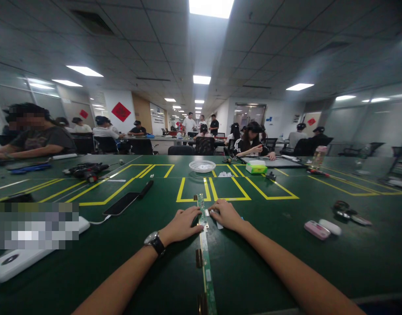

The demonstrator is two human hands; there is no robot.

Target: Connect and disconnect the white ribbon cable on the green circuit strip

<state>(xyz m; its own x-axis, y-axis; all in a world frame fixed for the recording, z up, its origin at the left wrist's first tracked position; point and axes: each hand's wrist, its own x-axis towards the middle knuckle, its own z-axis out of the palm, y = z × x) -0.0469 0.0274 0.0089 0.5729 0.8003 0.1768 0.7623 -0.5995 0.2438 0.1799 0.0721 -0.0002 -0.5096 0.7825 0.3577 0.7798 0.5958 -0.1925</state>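
Observation:
A long, narrow green circuit board lies lengthwise on the table in front of me, with brown flaps along its left edge. My left hand, with a watch on the wrist, grips the board's left side, thumb on its surface and fingers farther up. At the right edge, my right hand is closed, its bent fingertips at a small silvery connector. Beneath that hand a flat white piece sticks out. Whatever the right fingertips pinch is hidden.
Yellow tape outlines mark the green table. Beyond the board stands a white basket. A phone with a cable lies left, near a white device. Pink and white cases are at right. Other people sit across and at left.

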